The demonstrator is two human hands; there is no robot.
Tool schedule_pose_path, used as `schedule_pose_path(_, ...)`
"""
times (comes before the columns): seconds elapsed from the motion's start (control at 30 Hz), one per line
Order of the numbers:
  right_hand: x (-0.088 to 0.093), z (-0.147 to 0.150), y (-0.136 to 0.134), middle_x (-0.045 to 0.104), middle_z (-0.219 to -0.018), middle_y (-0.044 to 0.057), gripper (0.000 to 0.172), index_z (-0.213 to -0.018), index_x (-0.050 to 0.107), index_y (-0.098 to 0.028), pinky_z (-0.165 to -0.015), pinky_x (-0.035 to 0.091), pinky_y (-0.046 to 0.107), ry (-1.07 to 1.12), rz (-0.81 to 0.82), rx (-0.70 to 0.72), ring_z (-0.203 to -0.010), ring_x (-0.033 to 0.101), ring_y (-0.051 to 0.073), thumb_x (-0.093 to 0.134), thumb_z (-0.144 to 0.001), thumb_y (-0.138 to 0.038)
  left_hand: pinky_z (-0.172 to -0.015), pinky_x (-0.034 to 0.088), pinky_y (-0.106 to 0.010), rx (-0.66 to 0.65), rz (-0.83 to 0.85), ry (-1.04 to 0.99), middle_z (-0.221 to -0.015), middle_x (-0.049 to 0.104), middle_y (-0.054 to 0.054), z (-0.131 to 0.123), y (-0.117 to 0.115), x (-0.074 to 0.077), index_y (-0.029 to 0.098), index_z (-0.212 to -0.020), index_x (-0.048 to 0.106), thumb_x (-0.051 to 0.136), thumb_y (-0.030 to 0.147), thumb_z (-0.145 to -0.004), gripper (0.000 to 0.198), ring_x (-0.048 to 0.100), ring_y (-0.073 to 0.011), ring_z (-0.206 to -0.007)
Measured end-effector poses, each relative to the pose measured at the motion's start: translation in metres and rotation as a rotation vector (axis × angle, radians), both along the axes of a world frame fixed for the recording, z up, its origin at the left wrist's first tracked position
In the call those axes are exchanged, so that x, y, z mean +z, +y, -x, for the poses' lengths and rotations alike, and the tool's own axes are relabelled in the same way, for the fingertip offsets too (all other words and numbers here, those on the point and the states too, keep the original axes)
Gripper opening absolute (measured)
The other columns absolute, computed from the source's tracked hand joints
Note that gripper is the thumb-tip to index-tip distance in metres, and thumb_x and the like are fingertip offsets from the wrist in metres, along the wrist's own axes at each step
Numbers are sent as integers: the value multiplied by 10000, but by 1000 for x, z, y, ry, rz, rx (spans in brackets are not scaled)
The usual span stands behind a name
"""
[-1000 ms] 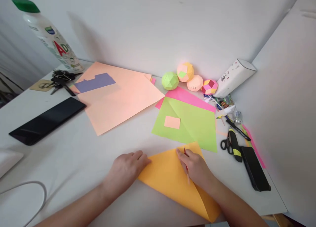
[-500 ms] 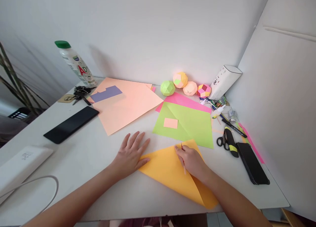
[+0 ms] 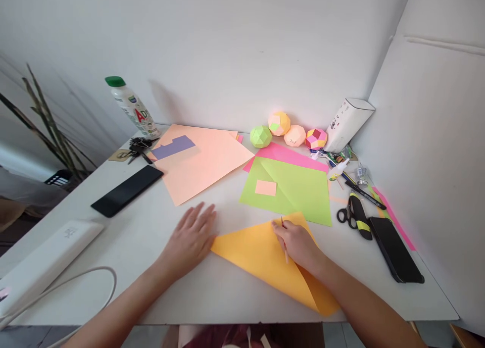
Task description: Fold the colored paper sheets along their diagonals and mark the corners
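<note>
White table (image 3: 212, 302), pale wall (image 3: 212, 45) behind, plant stems (image 3: 53, 131) off the left end. From my remote seat, head view only: orange paper (image 3: 250, 252) lies at the near side, right of centre, lower right part folded over and curling by the right forearm. Left hand (image 3: 191, 234): palm down, fingers loosely spread, grasping nothing, a bit blurred; thumb at the paper's left corner, can't tell if it's pressing. Right hand (image 3: 299, 242): fingers curled round a slim pinkish stick (image 3: 286, 255), over the paper near its top edge.

Just beyond I log a green sheet (image 3: 303, 186) with a small peach card (image 3: 265, 188) on it, pink sheet (image 3: 288, 154) partly underneath. Four faceted paper balls, green one (image 3: 260, 136) leftmost, near the wall. Left side: big peach sheet (image 3: 204, 168) bearing a purple cutout (image 3: 178, 147), green-capped bottle (image 3: 136, 110), keys (image 3: 140, 146), flat black slab (image 3: 129, 190), white box (image 3: 53, 262), cable (image 3: 111, 277). Right side: scissors (image 3: 343, 216) beside a black-and-yellow cutter (image 3: 359, 215), then black phone (image 3: 397, 249). White carton (image 3: 348, 126) leans in the back corner.
</note>
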State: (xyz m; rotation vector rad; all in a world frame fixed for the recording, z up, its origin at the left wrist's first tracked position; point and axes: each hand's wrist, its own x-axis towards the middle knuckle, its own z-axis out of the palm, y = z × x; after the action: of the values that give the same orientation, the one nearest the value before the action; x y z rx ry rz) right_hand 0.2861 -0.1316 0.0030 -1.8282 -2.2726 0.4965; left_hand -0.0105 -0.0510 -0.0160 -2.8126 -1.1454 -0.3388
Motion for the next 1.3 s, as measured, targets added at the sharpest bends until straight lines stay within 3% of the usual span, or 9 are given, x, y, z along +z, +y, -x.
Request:
schedule_pose_path(0.1, 1, 0, 0, 483, -617, -18, 404, -1003, 639, -165, -505, 388, 204, -20, -1, -2, -437, 426, 79, 239, -1024, -221, -1118, 312, -486, -322, 81, -41, -1473, 382, -156, -34, 5, 7, 90, -1341, 466, 345, 243, -988, 403, 250, -289, -1411)
schedule_pose_path(0.2, 2, 1, 1, 497, -618, -14, 367, -1041, 640, -161, -521, 385, 204, -47, -7, 0, -451, 427, 82, 277, -1017, -207, -1133, 310, -418, -490, 128, -3, -1500, 345, -109, -60, 9, 3, 131, -1350, 466, 394, 257, -982, 395, 258, -243, -1412)
schedule_pose_path(0.33, 3, 1, 1, 491, -600, -16, 317, -1127, 626, -150, -530, 381, 204, -77, -2, 8, -482, 442, 97, 340, -992, -147, -1158, 255, -401, -604, 171, 48, -1510, 327, -73, -63, 9, -2, 164, -1395, 422, 418, 364, -978, 462, 228, -232, -1422)
schedule_pose_path(0.5, 4, 1, 1, 508, -638, -1, 337, -1157, 624, -125, -529, 380, 211, -112, 22, 10, -487, 437, 95, 348, -967, -90, -1177, 168, -423, -665, 241, 84, -1536, 260, -44, -45, 1, 10, 192, -1478, 262, 370, 307, -990, 513, 137, -229, -1442)
schedule_pose_path(0.8, 5, 2, 2, 540, -726, 22, 402, -1275, 553, -123, -525, 372, 215, -168, 52, 18, -516, 448, 95, 425, -904, -39, -1165, 192, -448, -717, 331, 92, -1523, 294, -86, -16, -45, 21, 185, -1503, 173, 407, 467, -953, 661, 133, -245, -1443)
schedule_pose_path(0.97, 5, 3, 2, 552, -750, 42, 419, -1290, 543, -88, -514, 358, 220, -188, 65, 24, -521, 449, 98, 438, -889, -29, -1141, 279, -414, -651, 299, 44, -1497, 344, -134, -12, -58, 25, 118, -1477, 243, 437, 462, -946, 662, 223, -246, -1423)
schedule_pose_path(1.1, 6, 3, 1, 542, -732, 29, 404, -1286, 545, -93, -524, 364, 210, -199, 61, 31, -500, 438, 86, 424, -906, -32, -1113, 339, -431, -518, 253, -37, -1496, 348, -140, -40, -38, 23, 134, -1357, 455, 366, 319, -977, 432, 299, -251, -1395)
schedule_pose_path(1.17, 6, 4, 2, 546, -728, 27, 393, -1274, 555, -103, -521, 363, 207, -214, 58, 30, -495, 437, 86, 414, -912, -39, -1125, 319, -430, -351, 201, -13, -1497, 343, -147, -64, -28, 17, 93, -1366, 441, 314, 246, -982, 433, 279, -253, -1403)
schedule_pose_path(1.3, 6, 4, 3, 561, -729, 37, 358, -1249, 577, -118, -518, 353, 209, -243, 54, 29, -511, 452, 97, 401, -939, -81, -1145, 263, -449, -328, 183, 1, -1500, 321, -173, -101, -27, 0, 40, -1406, 378, 345, 333, -979, 519, 254, -293, -1407)
